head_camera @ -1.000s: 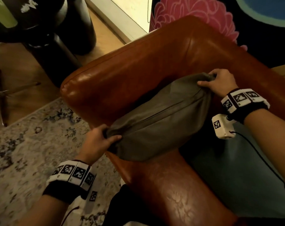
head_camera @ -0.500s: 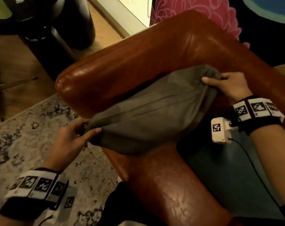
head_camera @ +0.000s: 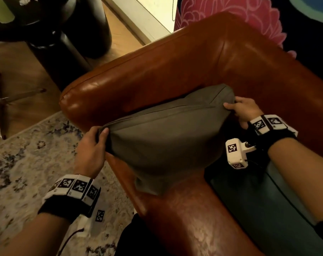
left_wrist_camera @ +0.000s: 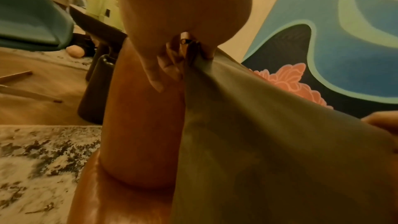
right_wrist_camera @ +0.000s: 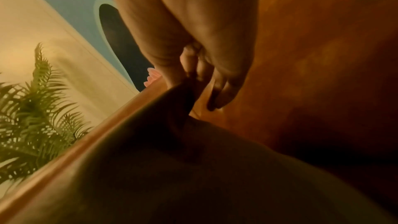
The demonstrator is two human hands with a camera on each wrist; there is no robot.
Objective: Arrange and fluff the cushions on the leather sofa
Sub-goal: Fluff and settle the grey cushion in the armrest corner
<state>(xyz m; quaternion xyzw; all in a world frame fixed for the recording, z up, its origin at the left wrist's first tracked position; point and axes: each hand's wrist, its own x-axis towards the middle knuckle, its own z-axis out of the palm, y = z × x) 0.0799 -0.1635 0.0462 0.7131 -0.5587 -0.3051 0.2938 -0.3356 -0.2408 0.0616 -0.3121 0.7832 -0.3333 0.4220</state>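
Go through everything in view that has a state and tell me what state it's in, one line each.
grey cushion: lifted at both ends, stretched between the hands, its lower edge resting on the sofa arm.
left hand: pinches the cushion's left corner, fabric bunched.
right hand: grips the cushion's right corner.
leather sofa: arm and back bare where visible, shiny.
blue seat pad: lying flat on the seat.

the cushion [head_camera: 166, 145] hides the sofa [head_camera: 175, 71] corner behind it; its lower part runs off both wrist views. right hand [head_camera: 243, 111] fingers are tucked behind the fabric. both wrist views are blurred.
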